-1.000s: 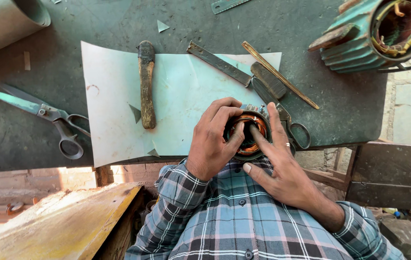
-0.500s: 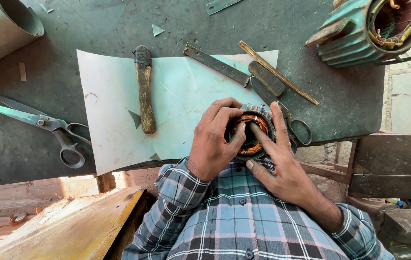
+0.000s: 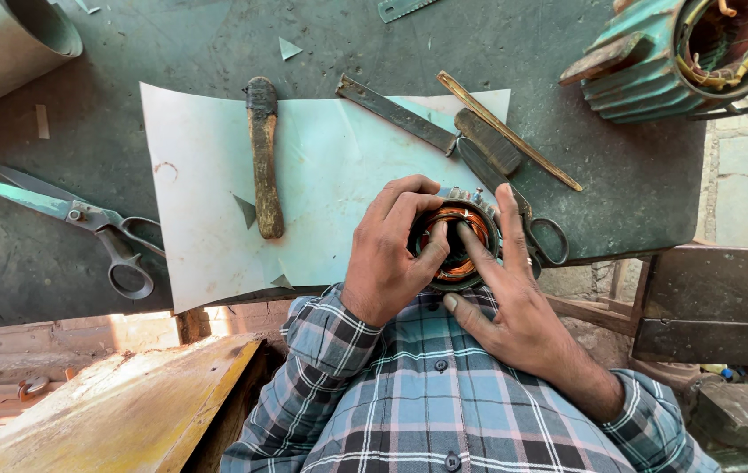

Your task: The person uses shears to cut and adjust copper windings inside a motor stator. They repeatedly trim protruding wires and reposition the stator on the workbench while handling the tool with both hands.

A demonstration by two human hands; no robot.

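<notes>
The small round motor stator with copper-coloured windings point(image 3: 454, 243) sits at the near edge of the dark green worktable point(image 3: 58, 263), just above the person's plaid shirt, and both hands are closed around it. The left hand point(image 3: 389, 256) curls over its left rim with the fingers bent into the bore; the right hand point(image 3: 505, 302) cups the right side, index finger stretched along the windings. Because the stator rests right at the table edge, a slip of either grip could likely tip it into the lap. Fingers pressing inside the bore could scrape or kink the thin wire. The pale green sheet of insulating paper point(image 3: 207, 175) underneath might slide, and the second pair of scissors point(image 3: 542, 236) touching the right hand could nick a finger.
</notes>
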